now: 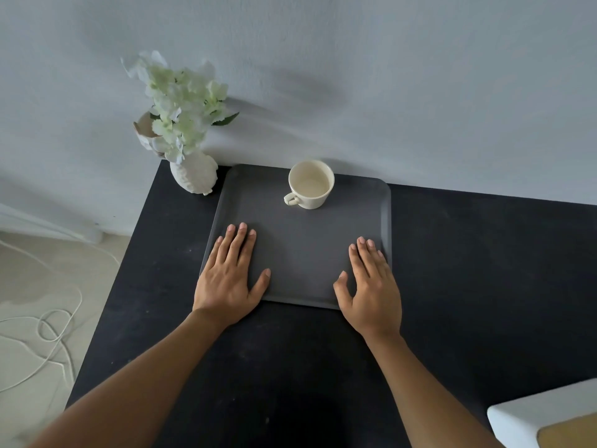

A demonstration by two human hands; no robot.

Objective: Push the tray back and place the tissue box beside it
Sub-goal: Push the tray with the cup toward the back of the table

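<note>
both hands are lying flat, palms down, on the near part of the dark grey tray (300,240). the left hand (227,279) is resting over the tray's near left corner, fingers held close together and pointing toward the wall, thumb spread out to the side across the tray floor. the right hand (371,286) is mirroring it at the near right corner, fingers reaching along the tray's right rim, thumb angled inward. neither hand is gripping anything; both are splayed open and pressing on the tray surface, with the heels of the palms sitting at or just over the tray's near edge. both forearms are stretching out nearly straight from the bottom of the view, converging slightly toward the tray.

the tray is sitting on the black table (468,270) with its far edge close against the pale wall. a cream cup (310,184) is standing upright on the tray's far side, handle turned toward the near left. a white vase (193,174) with pale flowers is standing just beside the tray's far left corner.

the tissue box (542,415), white with a tan opening on top, is sitting at the near right edge of the view, well apart from the tray and partly cut off by the frame.
</note>
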